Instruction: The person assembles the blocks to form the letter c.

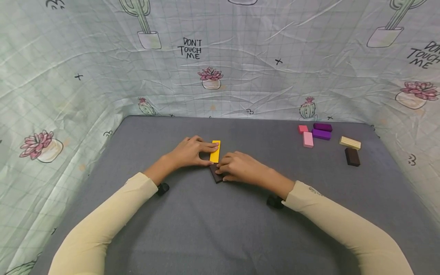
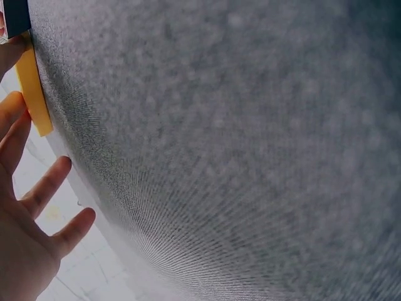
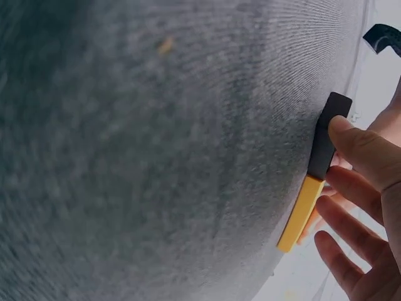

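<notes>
A yellow block (image 1: 214,156) lies on the grey cloth, end to end with a dark brown block (image 1: 216,174) on its near side. My left hand (image 1: 191,151) holds the yellow block between thumb and forefinger, its other fingers spread away in the left wrist view. With thumb and fingers, my right hand (image 1: 242,166) grips the dark block, covering part of its right side. The right wrist view shows the dark block (image 3: 329,135) meeting the yellow block (image 3: 301,213) at their short ends, roughly in line.
Toward the back right lie a red block (image 1: 303,129), a pink block (image 1: 308,139), a dark purple block (image 1: 322,127) and a brighter purple block (image 1: 321,134). Farther right are a cream block (image 1: 350,143) and another dark brown block (image 1: 352,157). A printed cloth (image 1: 240,76) hangs behind.
</notes>
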A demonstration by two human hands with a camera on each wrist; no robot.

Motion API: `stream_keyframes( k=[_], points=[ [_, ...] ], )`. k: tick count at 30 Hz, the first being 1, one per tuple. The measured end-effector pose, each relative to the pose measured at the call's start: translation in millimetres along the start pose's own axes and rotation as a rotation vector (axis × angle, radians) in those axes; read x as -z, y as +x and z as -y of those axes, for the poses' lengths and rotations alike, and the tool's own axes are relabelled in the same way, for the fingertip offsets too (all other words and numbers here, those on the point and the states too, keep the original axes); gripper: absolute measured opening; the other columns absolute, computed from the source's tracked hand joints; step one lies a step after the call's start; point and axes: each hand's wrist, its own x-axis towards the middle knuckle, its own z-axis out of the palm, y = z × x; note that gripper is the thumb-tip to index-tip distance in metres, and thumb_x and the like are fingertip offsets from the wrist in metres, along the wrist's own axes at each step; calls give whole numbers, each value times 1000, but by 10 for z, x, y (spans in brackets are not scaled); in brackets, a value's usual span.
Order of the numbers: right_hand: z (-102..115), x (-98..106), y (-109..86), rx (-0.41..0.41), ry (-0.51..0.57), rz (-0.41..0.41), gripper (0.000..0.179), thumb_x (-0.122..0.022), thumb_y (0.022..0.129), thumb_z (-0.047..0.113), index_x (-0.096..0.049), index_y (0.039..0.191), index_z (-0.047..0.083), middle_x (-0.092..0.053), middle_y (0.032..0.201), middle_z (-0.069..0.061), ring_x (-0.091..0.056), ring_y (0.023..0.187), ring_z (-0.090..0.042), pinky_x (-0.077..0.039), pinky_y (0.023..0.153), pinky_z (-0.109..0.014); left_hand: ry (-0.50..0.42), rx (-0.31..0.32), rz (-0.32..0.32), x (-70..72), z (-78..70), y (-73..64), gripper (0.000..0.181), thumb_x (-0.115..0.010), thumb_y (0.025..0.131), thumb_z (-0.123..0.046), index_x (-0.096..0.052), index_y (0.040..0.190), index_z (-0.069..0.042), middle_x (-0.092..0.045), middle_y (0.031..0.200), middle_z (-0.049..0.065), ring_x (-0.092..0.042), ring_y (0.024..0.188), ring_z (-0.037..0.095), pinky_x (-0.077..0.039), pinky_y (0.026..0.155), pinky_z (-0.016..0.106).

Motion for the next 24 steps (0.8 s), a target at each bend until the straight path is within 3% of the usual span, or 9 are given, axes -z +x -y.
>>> stream_keyframes(
  k=[12,24],
  points=[
    [30,11,-5,-48,40,13,30,-81,89,26,-78,117,17,-72,121,1,-62,117,-21,-52,95,-43,-21,10,3,-9,0,-5,66,-71,90,-58,-51,149,-35,-53,150,-8,-47,134,34,-38,100,59],
    [66,20,-29,-29,-52,13,32,-78,92,28,-75,122,18,-69,125,3,-61,119,-20,-52,93,-42,-20,6,-5,-1,-12,-18,66,-71,90,-58,-52,148,-35,-54,149,-8,-47,133,33,-38,98,57]
  ],
)
